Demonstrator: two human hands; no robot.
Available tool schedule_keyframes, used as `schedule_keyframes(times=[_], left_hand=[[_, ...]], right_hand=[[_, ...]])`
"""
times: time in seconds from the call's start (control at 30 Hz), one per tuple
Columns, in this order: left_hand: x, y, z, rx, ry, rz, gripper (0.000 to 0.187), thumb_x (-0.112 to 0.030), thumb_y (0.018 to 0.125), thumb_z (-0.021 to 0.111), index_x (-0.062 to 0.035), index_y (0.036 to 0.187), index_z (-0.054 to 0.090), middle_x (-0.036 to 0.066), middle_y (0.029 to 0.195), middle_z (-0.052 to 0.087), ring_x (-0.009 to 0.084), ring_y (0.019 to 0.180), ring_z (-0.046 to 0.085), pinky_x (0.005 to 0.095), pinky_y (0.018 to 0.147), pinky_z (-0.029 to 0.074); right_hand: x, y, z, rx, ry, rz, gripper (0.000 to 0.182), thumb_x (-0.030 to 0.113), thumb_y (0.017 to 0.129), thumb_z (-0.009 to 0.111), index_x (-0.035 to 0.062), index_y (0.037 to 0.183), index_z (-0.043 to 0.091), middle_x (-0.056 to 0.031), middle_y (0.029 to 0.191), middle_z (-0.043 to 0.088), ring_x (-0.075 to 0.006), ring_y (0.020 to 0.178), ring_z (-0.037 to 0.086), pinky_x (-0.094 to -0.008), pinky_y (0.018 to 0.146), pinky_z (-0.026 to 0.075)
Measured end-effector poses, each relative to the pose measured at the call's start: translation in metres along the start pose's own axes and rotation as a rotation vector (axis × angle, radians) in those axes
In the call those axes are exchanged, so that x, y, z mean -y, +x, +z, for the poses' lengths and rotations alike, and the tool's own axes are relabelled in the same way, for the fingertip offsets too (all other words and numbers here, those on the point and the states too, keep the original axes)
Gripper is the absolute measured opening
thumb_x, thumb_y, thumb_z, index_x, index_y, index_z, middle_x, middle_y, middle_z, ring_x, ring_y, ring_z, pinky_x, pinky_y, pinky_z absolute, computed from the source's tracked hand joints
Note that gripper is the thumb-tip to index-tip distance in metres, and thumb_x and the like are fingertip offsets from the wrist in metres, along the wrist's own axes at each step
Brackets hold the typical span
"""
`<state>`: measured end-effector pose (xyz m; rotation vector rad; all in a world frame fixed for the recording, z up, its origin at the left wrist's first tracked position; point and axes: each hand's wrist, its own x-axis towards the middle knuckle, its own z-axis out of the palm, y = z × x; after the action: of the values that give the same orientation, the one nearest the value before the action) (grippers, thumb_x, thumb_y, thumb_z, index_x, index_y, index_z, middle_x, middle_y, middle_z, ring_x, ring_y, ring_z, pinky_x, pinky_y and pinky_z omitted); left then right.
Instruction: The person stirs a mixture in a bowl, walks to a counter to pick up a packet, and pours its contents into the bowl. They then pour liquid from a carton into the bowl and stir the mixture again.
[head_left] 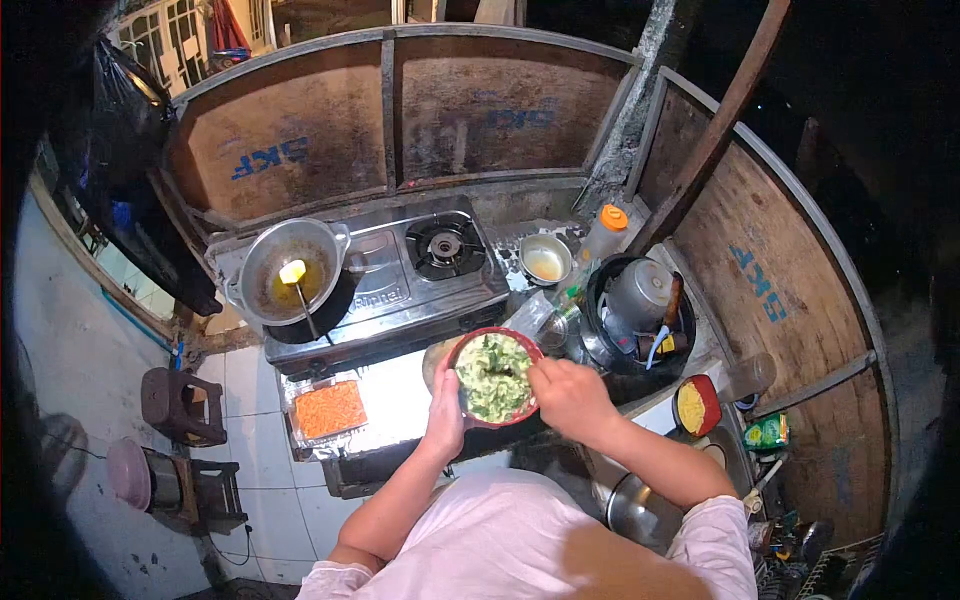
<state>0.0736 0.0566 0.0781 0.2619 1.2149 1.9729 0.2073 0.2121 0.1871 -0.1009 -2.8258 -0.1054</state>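
Note:
A red bowl (536, 350) filled with a pale batter-like mix of chopped greens (494, 385) is held in front of my body. Against its left side is my left hand (445, 413), thumb at the rim, supporting it. My right hand (570, 398) is closed at the bowl's right rim. A dark, slim shape shows in the mix close to those fingers, but what they grip is mostly hidden. Ahead on the left, a wok (292, 243) with oil sits on the gas stove (375, 300). A ladle (304, 308) with a pale yellow end rests in it.
Left of the bowl lies a tray of shredded orange food (330, 408). A small pot (545, 259), an orange-capped bottle (606, 233) and a black basin (590, 350) of cookware stand to the right. A red bowl of yellow food (697, 405) is farther right. Wooden panels enclose the counter.

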Motion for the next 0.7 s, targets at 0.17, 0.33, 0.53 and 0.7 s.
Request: schedule_keyframes(times=[0.17,0.33,0.53,0.7], left_hand=[[-0.013,-0.01,-0.004,-0.035,0.028,-0.079,0.056,-0.05,0.109,0.029,-0.0214,0.157,0.025,0.013,0.151,0.041,0.0299,0.129,0.057,0.0499,0.076,0.066],[-0.009,-0.016,-0.008,0.0,0.05,-0.06,0.055,-0.049,0.109,0.029,-0.0227,0.157,0.024,0.014,0.151,0.04,0.0326,0.13,0.055,0.0511,0.074,0.066],[-0.003,-0.017,-0.007,0.018,0.107,-0.058,0.051,-0.04,0.111,0.028,-0.0192,0.158,0.025,0.013,0.148,0.039,0.0303,0.126,0.055,0.0456,0.076,0.066],[-0.006,-0.018,-0.009,-0.053,0.044,-0.135,0.055,-0.046,0.11,0.032,-0.0207,0.159,0.025,0.013,0.148,0.041,0.029,0.125,0.057,0.0475,0.081,0.064]], right_hand=[[-0.009,-0.009,-0.013,0.053,0.182,-0.103,0.025,0.007,0.072,0.065,0.0056,0.096,0.065,-0.0086,0.087,0.063,-0.0266,0.08,0.067,-0.0394,0.069,0.054],[-0.014,0.006,-0.013,-0.053,0.061,-0.043,0.027,0.008,0.069,0.066,0.0076,0.096,0.067,-0.0091,0.087,0.065,-0.0269,0.078,0.067,-0.0397,0.068,0.054],[0.008,0.004,0.034,0.236,0.353,0.376,0.017,0.005,0.086,0.059,0.003,0.097,0.073,-0.0204,0.094,0.071,-0.0408,0.085,0.069,-0.0493,0.078,0.056],[0.012,-0.012,0.012,0.106,0.457,0.17,0.021,0.006,0.081,0.066,0.0028,0.101,0.07,-0.0136,0.092,0.069,-0.0343,0.085,0.07,-0.0441,0.079,0.057]])
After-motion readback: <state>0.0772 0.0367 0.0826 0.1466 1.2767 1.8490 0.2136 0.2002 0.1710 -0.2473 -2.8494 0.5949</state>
